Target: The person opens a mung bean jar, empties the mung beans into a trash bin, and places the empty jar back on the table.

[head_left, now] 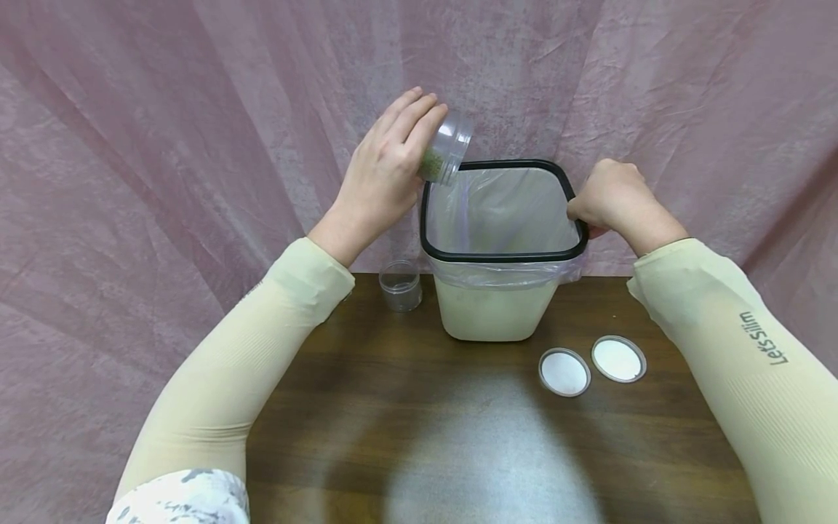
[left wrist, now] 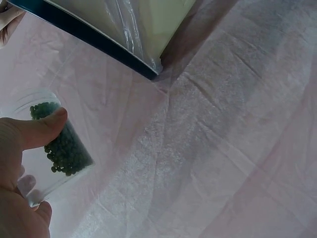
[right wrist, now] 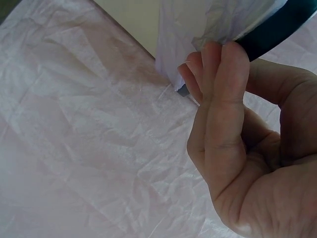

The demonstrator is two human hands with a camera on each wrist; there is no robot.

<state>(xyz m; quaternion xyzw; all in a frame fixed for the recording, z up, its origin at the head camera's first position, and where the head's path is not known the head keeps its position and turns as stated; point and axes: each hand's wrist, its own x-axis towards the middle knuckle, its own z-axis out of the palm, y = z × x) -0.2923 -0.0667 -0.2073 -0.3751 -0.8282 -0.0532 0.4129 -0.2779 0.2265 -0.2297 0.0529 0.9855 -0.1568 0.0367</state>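
Near the left of the bin (head_left: pixel 497 309), a tilted jar (head_left: pixel 453 144) of green grains (left wrist: pixel 69 153) is gripped by the left hand (head_left: pixel 390 151) — the bin's right rim (head_left: pixel 565 183) being pinched by the right hand (head_left: pixel 615 195), well apart.

Creased pink curtain (head_left: pixel 222 124) behind brown wooden table (head_left: pixel 308 429); pale glare (head_left: pixel 491 466).

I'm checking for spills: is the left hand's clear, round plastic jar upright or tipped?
Tipped: the jar leans sideways, its small green grains pooled along its lower side.
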